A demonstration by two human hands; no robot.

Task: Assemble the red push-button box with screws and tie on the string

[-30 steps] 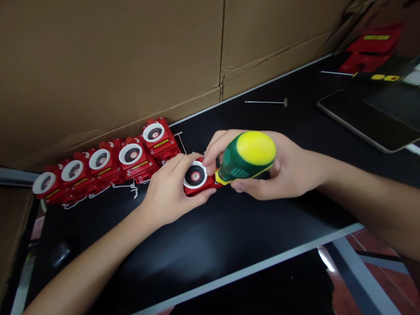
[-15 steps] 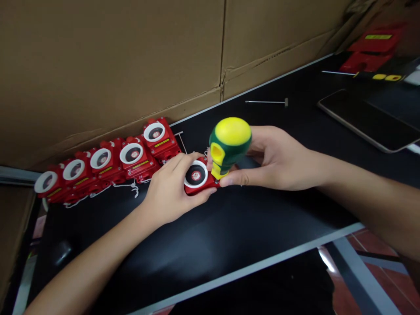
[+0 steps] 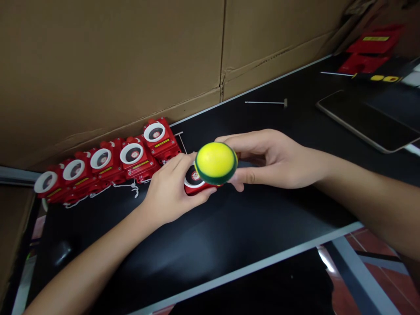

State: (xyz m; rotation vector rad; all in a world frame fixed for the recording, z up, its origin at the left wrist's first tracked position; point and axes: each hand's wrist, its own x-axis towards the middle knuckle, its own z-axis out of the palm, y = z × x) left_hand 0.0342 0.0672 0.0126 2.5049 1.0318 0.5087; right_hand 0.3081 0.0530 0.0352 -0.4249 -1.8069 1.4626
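Observation:
My left hand (image 3: 172, 188) is wrapped round a small red box (image 3: 194, 190) with a white ring and a dark round face, holding it on the black table. Over the right part of that box stands a stubby screwdriver (image 3: 216, 163) with a yellow and green handle, seen nearly end-on from above. The fingers of my right hand (image 3: 272, 159) close on its handle from the right. The screwdriver's tip and the screw under it are hidden by the handle.
Several similar red boxes (image 3: 131, 154) with white cords line the left back, against a cardboard wall (image 3: 131, 57). A thin metal rod (image 3: 265, 103) lies behind my hands. Rightward are a phone (image 3: 367, 122), a yellow-black screwdriver (image 3: 377, 78) and red parts (image 3: 374, 46).
The screwdriver handle has swung left and toward me, and now appears upright, covering part of the white ring. My right hand's fingers have shifted with it. My left hand has stayed in place.

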